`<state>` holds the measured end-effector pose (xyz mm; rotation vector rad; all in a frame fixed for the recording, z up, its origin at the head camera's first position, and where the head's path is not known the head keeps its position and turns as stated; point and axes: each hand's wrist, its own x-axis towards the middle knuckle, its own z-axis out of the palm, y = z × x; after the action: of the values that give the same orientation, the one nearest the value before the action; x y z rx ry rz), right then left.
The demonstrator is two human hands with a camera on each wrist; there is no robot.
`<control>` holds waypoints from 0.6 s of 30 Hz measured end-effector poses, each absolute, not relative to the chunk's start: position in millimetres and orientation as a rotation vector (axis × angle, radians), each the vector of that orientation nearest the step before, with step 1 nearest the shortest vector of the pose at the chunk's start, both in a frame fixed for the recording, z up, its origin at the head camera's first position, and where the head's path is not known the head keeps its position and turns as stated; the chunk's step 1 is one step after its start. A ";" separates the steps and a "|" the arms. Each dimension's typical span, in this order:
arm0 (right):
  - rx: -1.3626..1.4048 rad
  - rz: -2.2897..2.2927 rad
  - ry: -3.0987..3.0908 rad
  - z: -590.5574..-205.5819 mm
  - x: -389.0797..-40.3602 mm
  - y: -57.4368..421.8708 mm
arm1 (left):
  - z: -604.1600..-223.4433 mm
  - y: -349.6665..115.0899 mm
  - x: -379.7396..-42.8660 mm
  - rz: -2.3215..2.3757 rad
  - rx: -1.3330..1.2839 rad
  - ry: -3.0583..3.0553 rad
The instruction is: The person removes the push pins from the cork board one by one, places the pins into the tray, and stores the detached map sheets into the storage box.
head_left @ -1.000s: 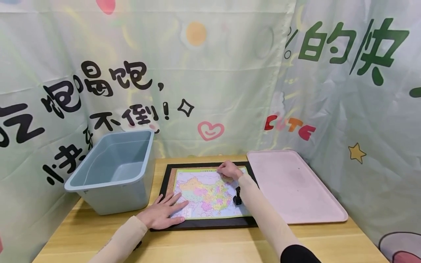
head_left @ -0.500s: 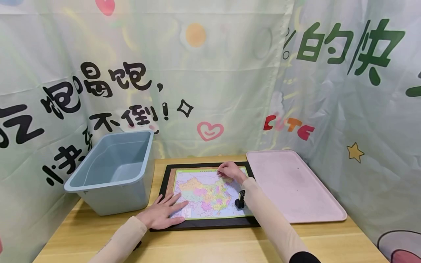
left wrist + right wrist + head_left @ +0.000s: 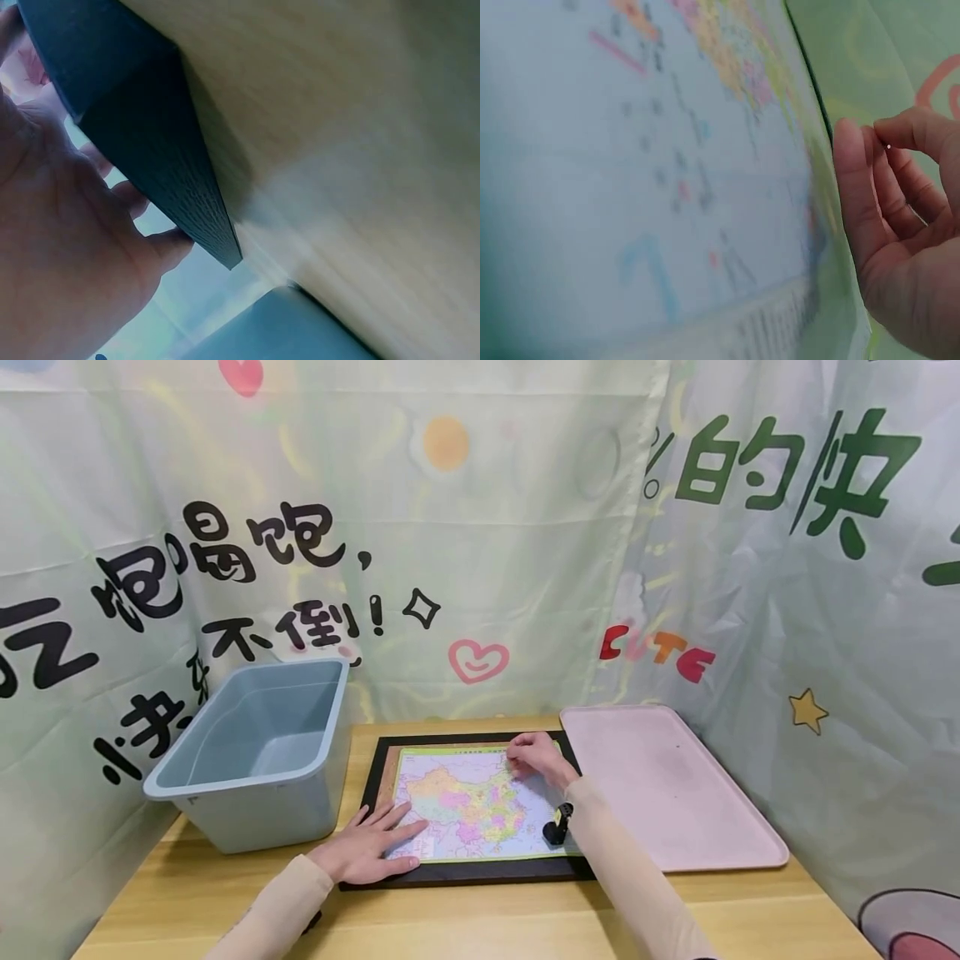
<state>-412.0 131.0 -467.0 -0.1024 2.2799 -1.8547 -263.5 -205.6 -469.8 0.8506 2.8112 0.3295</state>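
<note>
A coloured map [image 3: 457, 777] lies over a brown corkboard [image 3: 392, 777] with a black frame [image 3: 487, 870]. My left hand [image 3: 366, 850] rests with spread fingers on the map's lower left corner and the frame beside it. In the left wrist view, that hand [image 3: 67, 232] is beside the frame's dark edge [image 3: 161, 157]. My right hand [image 3: 542, 758] is over the map's upper right part. In the right wrist view its thumb and fingertips pinch a tiny pin-like thing [image 3: 889, 146], of which just a bright dot shows.
A blue-grey plastic tub [image 3: 255, 810] stands left of the board on the wooden table [image 3: 450, 927]. To the right lies a pale pink tray [image 3: 675, 793], close to the board's edge. Printed cloth [image 3: 480, 527] hangs behind and at both sides.
My right hand has shifted a little to the right along the upper part of the map. My left hand stays at the lower left corner.
</note>
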 end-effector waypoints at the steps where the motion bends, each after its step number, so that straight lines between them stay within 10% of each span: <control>1: -0.100 -1.864 2.291 -465.9 -411.3 133.1 | -469.4 -205.9 -263.9 0.331 0.856 2.813; 18: 0.052 -1.855 2.413 -458.8 -404.5 187.2 | -471.0 -205.1 -264.2 0.368 0.837 2.811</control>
<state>-404.5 187.2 -458.8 0.0524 2.4130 -1.8550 -264.2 -205.1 -471.0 0.8369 2.8105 0.3681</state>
